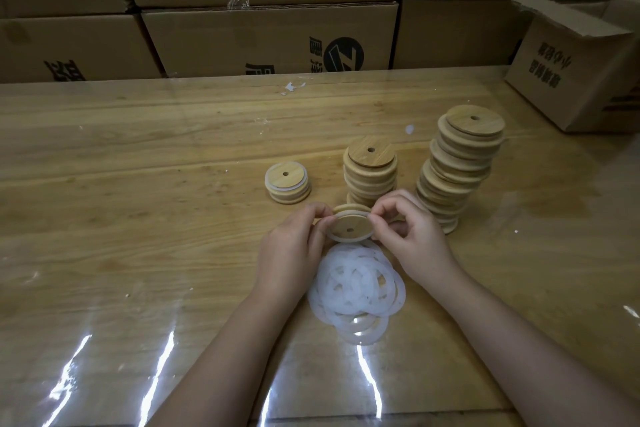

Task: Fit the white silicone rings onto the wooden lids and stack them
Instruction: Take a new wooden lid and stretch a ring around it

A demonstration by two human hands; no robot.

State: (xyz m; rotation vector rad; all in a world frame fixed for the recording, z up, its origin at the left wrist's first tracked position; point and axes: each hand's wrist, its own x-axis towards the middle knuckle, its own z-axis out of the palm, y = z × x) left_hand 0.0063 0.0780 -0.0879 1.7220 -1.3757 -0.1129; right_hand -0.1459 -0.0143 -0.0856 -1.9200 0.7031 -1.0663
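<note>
A pale wooden table [145, 156] under a clear plastic sheet, glare streaking its near edge, fills the view. Directions are given from the two hands at centre.

At 6 o'clock, nearest the viewer, lies a loose pile of white silicone rings [356, 291], overlapping one another on the table.

Just above it, both hands hold one round wooden lid [349, 227] off the table, tilted toward the viewer, its small centre hole showing. The left hand [291, 246] pinches the lid's left edge between thumb and curled fingertips. The right hand [412, 236] pinches the right edge the same way. A white ring [341, 239] runs around the lid's rim.

Farther back at 11 o'clock sits a short stack of lids [287, 182] with white rings showing. At 12 o'clock stands a medium stack [370, 173]. At 2 o'clock a tall stack [460, 166] leans to the right.

At the far right, an open cardboard box [575, 73] rests on the table. Stacked cardboard cartons [270, 38] line the back.
</note>
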